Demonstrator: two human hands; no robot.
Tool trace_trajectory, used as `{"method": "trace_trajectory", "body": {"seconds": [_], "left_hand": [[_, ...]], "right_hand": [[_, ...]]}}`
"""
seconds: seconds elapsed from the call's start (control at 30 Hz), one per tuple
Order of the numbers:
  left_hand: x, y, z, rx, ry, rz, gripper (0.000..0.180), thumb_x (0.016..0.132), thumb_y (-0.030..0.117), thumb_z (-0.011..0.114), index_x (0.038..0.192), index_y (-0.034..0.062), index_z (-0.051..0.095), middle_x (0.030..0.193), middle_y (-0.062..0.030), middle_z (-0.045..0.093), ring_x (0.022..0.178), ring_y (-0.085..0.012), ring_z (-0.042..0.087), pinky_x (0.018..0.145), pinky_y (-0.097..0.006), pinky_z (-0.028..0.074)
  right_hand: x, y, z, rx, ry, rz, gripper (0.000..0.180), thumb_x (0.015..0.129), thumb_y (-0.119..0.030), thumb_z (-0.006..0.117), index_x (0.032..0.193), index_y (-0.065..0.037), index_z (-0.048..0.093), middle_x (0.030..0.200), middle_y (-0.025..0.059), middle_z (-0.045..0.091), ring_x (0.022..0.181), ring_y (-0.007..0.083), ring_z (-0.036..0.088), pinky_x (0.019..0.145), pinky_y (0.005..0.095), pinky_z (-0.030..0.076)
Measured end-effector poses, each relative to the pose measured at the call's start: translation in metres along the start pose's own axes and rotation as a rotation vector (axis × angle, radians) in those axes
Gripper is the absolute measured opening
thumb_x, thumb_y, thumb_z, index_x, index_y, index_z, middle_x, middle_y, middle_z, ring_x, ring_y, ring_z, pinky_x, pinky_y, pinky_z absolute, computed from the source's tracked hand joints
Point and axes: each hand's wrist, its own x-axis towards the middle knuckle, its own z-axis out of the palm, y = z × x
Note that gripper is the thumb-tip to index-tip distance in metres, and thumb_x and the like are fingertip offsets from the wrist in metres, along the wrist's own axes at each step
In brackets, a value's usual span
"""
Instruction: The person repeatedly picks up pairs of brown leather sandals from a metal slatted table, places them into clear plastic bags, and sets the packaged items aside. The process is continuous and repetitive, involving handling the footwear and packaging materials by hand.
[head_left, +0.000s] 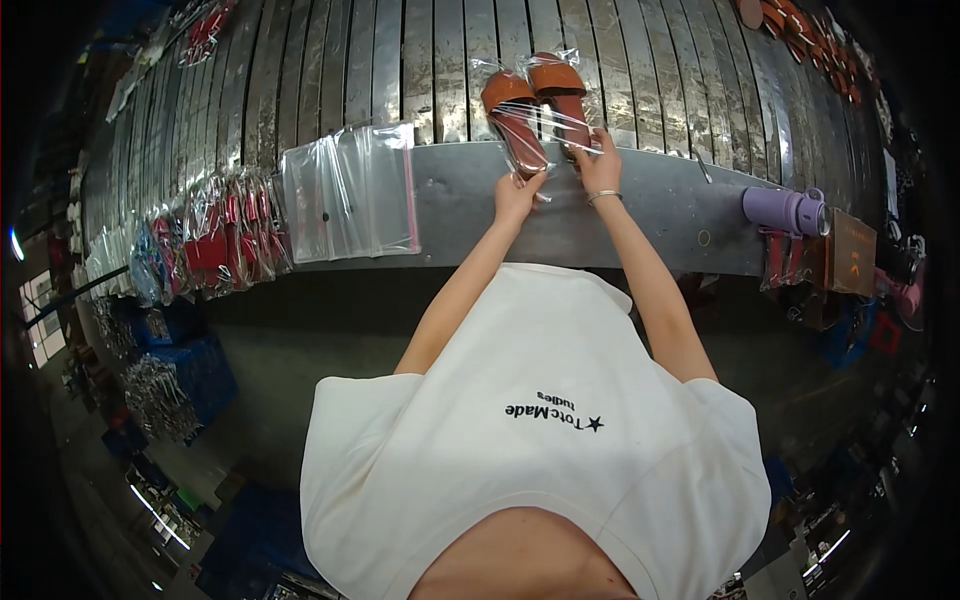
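Observation:
A pair of slide sandals with brown-orange straps, the left sandal (pixel 508 92) and the right sandal (pixel 556 80), lies side by side with toes pointing away from me. Shiny clear plastic film of a bag (pixel 541 120) stretches across both. My left hand (pixel 514 198) is closed on the bag at the heel of the left sandal. At the heel of the right sandal, my right hand (pixel 602 166) pinches the bag's near right edge, its fingertips partly hidden. A flat stack of clear plastic bags (pixel 350 195) rests on the grey metal ledge (pixel 460 215) to the left.
Beyond the ledge runs a slatted conveyor (pixel 660 75). Several bagged red items (pixel 235 235) crowd the left end. A purple bottle (pixel 780 210) lies on its side at the right, beside a brown box (pixel 850 255). More orange sandals (pixel 810 40) sit at the far right.

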Motion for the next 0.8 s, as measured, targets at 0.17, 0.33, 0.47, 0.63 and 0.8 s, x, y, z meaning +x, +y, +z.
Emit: {"method": "trace_trajectory", "body": {"seconds": [0.17, 0.33, 0.47, 0.63, 0.8], "left_hand": [[-0.017, -0.023, -0.033, -0.179, 0.116, -0.188, 0.038, 0.095, 0.031, 0.044, 0.095, -0.0039, 0.06, 0.086, -0.0136, 0.067, 0.066, -0.0198, 0.066, 0.047, -0.027, 0.052], [-0.014, -0.025, -0.042, -0.038, 0.069, -0.095, 0.034, 0.095, 0.024, 0.043, 0.098, -0.0053, 0.059, 0.087, -0.014, 0.067, 0.067, -0.0191, 0.067, 0.05, -0.028, 0.053], [-0.031, -0.029, -0.042, -0.01, 0.028, -0.114, 0.03, 0.094, 0.019, 0.043, 0.093, -0.0069, 0.059, 0.082, -0.0129, 0.066, 0.073, -0.0198, 0.067, 0.053, -0.028, 0.054], [-0.038, -0.02, -0.058, -0.361, 0.083, -0.184, 0.029, 0.091, 0.015, 0.042, 0.088, -0.0077, 0.059, 0.075, -0.0121, 0.064, 0.072, -0.021, 0.067, 0.056, -0.029, 0.055], [-0.048, -0.006, -0.056, -0.199, 0.001, -0.131, 0.029, 0.091, 0.015, 0.041, 0.095, -0.0077, 0.059, 0.083, -0.0154, 0.064, 0.075, -0.024, 0.066, 0.062, -0.031, 0.056]], "right_hand": [[-0.045, -0.077, -0.008, -0.292, -0.113, -0.31, 0.042, 0.066, -0.021, 0.077, 0.1, -0.009, 0.053, 0.097, 0.0115, 0.052, 0.086, 0.0317, 0.055, 0.071, 0.0412, 0.046], [-0.035, -0.069, 0.028, -0.143, -0.242, -0.266, 0.039, 0.068, -0.024, 0.075, 0.095, -0.006, 0.053, 0.088, 0.0139, 0.055, 0.078, 0.0317, 0.057, 0.069, 0.0402, 0.046], [-0.038, -0.071, 0.043, 0.014, -0.257, -0.012, 0.034, 0.071, -0.025, 0.075, 0.088, -0.004, 0.055, 0.076, 0.0117, 0.06, 0.069, 0.0262, 0.06, 0.062, 0.0364, 0.047], [-0.063, -0.087, 0.026, 0.0, -0.528, -0.379, 0.021, 0.072, -0.026, 0.07, 0.078, -0.007, 0.061, 0.074, 0.0102, 0.064, 0.072, 0.0267, 0.063, 0.066, 0.0373, 0.049], [-0.071, -0.107, 0.021, -0.161, -0.661, -0.61, 0.018, 0.075, -0.022, 0.065, 0.076, -0.005, 0.058, 0.08, 0.0115, 0.058, 0.082, 0.0298, 0.056, 0.073, 0.0394, 0.045]]}}
